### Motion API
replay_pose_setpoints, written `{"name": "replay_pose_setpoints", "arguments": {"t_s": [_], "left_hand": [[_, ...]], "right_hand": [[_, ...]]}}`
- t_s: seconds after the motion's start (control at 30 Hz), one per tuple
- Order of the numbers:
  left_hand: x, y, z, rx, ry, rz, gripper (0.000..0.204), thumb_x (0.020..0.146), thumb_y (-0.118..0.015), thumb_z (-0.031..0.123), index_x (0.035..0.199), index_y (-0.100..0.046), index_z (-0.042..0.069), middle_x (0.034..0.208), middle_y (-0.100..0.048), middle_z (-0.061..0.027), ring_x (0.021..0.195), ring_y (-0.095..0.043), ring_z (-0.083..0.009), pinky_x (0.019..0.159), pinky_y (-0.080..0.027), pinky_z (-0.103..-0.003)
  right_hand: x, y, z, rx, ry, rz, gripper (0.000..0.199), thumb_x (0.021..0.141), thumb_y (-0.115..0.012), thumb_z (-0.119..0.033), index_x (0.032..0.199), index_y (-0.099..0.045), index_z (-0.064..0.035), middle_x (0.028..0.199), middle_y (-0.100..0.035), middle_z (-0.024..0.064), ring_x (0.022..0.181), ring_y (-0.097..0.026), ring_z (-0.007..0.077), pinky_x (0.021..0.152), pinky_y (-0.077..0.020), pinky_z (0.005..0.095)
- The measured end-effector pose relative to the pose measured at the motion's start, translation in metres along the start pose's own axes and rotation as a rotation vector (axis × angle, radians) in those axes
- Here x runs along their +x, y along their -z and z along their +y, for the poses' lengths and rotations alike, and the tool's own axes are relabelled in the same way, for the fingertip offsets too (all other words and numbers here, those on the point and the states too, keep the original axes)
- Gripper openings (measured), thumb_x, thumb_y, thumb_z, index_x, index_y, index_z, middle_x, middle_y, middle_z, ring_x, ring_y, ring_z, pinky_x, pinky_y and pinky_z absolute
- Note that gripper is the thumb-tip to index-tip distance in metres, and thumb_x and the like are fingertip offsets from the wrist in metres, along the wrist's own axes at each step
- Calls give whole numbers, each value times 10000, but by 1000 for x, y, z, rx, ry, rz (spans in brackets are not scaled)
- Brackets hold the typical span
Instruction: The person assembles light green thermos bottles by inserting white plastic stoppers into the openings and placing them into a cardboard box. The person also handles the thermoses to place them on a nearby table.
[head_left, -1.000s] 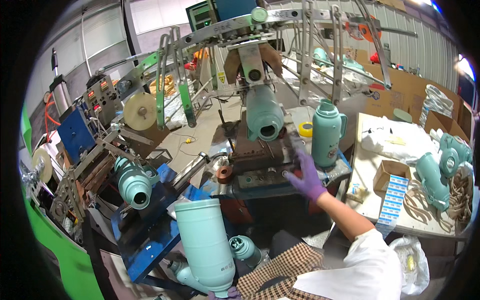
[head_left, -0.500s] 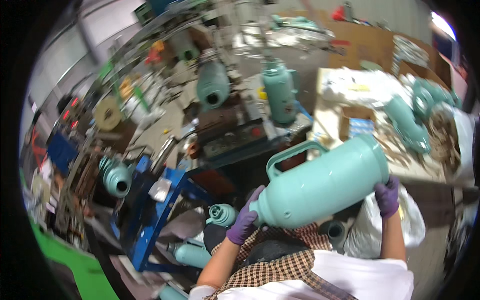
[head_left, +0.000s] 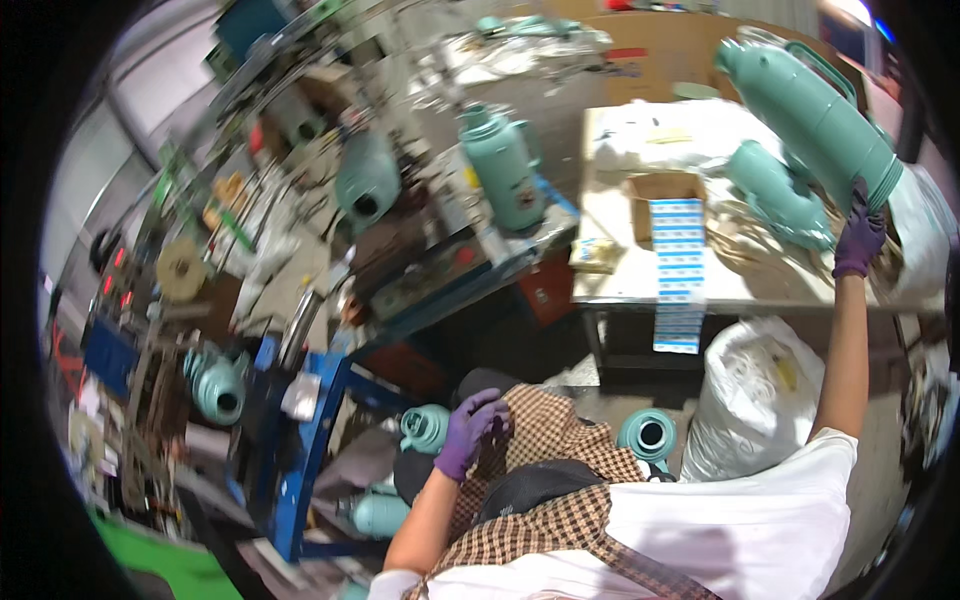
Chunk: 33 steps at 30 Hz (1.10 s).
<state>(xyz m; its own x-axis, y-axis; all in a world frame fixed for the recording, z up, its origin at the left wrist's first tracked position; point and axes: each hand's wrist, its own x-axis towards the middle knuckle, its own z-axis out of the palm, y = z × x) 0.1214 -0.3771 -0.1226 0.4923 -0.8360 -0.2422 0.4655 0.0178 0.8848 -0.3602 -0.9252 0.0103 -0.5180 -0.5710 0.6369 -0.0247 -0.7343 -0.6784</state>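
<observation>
A pale green thermos flask (head_left: 808,122) is tilted over the table at the far right, neck up and to the left, handle on its upper side. My right hand (head_left: 860,238), in a purple glove, grips it by the base end, arm stretched out. Over my lap, my left hand (head_left: 472,432), gloved likewise, is empty with its fingers apart and slightly bent. Behind the raised flask, more green flask bodies (head_left: 775,197) lie on the white table (head_left: 590,240).
An open carton (head_left: 645,212) has a strip of blue-and-white labels (head_left: 678,270) hanging over the table edge. Below stands a white sack (head_left: 745,400). One flask (head_left: 503,170) stands on the machine bench; a blue frame (head_left: 312,455) is at my left. Other flasks (head_left: 425,428) are near my legs.
The flask has gone from in front of me to the far right, above the table, in my right hand. My left hand has let go of its neck end. The view has shifted too.
</observation>
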Motion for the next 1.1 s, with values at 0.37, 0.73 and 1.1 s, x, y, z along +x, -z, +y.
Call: {"name": "replay_pose_setpoints", "arguments": {"t_s": [0.37, 0.73, 1.1], "left_hand": [[-20, 40, -11, -85, -323, 157, 335, 1016, -581, 79, 1317, -525, -57, 1134, -661, -160, 961, -673, -222, 872, -569, -352], [-102, 114, -1, -88, -414, 807, 310, 972, -626, 82, 1242, -574, -62, 1047, -686, -140, 892, -670, -174, 798, -579, -301], [-97, 88, -9, 969, -602, 839, 176, 846, -715, 102, 1007, -749, 38, 963, -738, -150, 876, -711, -297, 807, -559, -361]], "right_hand": [[78, -126, 256, -1340, 194, -177, 778, 873, -629, -577, 1408, -521, -22, 1367, -563, 254, 1266, -546, 380, 1066, -425, 462], [-166, -283, 36, 166, -63, -630, 315, 1026, -567, -124, 1309, -591, 13, 1250, -639, 108, 1167, -573, 177, 1026, -446, 317], [-246, -440, -35, 495, -612, -941, 348, 1020, -604, -356, 1119, -692, -35, 932, -674, 27, 795, -618, 116, 762, -513, 261]]}}
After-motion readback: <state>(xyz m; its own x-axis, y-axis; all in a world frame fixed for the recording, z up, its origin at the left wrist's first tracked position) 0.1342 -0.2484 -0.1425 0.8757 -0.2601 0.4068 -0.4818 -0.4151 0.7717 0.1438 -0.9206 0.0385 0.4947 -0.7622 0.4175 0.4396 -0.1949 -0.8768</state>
